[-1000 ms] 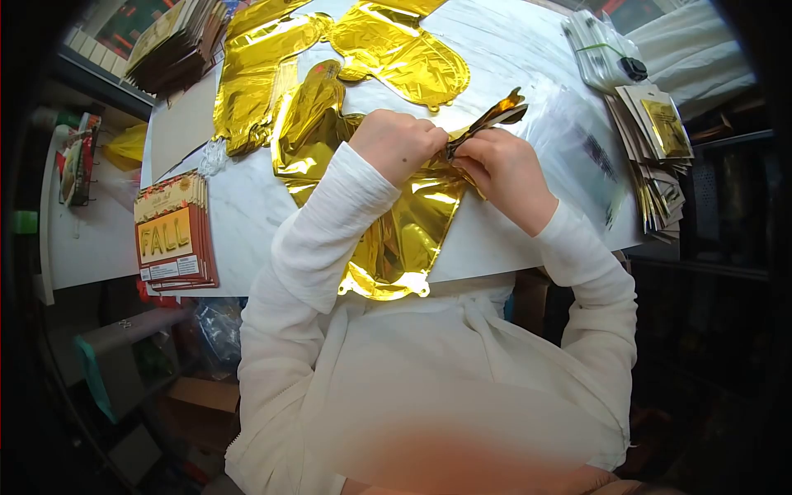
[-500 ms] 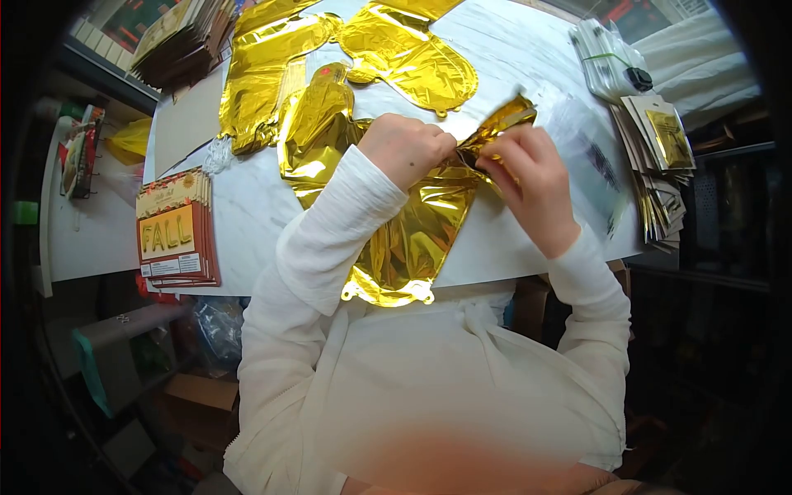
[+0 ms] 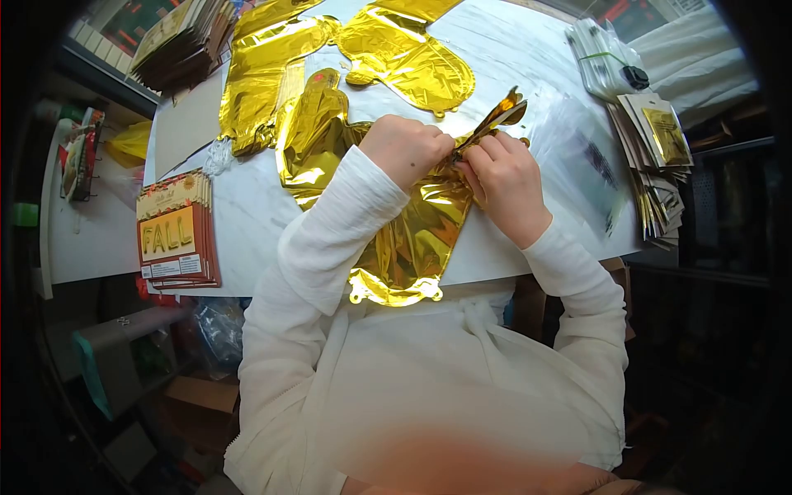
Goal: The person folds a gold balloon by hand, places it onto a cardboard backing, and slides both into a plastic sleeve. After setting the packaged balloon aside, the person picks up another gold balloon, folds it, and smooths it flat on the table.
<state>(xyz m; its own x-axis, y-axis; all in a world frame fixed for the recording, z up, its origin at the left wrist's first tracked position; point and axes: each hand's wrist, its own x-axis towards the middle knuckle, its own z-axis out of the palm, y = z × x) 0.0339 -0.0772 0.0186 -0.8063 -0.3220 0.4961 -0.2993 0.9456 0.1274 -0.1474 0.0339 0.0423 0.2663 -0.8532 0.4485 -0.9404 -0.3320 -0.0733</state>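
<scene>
A flat gold foil balloon [image 3: 417,239] hangs down from between my hands, its lower edge with small tabs reaching past the table's front edge. My left hand [image 3: 406,150] is closed on the gathered foil. Fingertips of my right hand [image 3: 505,177] pinch the same bunched part close beside it, and a folded end sticks up above them. Another gold foil balloon [image 3: 313,140] lies on the table just left of my left hand. Farther back lie more flat gold foil balloons [image 3: 408,62].
Printed "FALL" packages [image 3: 173,235] stand stacked at the table's left edge. Clear plastic bags [image 3: 582,157] lie on the right, beside cards with gold foil packs [image 3: 664,136]. A banded clear bundle [image 3: 606,58] sits at the back right, more cards [image 3: 177,41] back left.
My right hand has moved left and slightly down, closer to my left hand. The folded foil end now stands more upright, and the hanging balloon has shifted a little right.
</scene>
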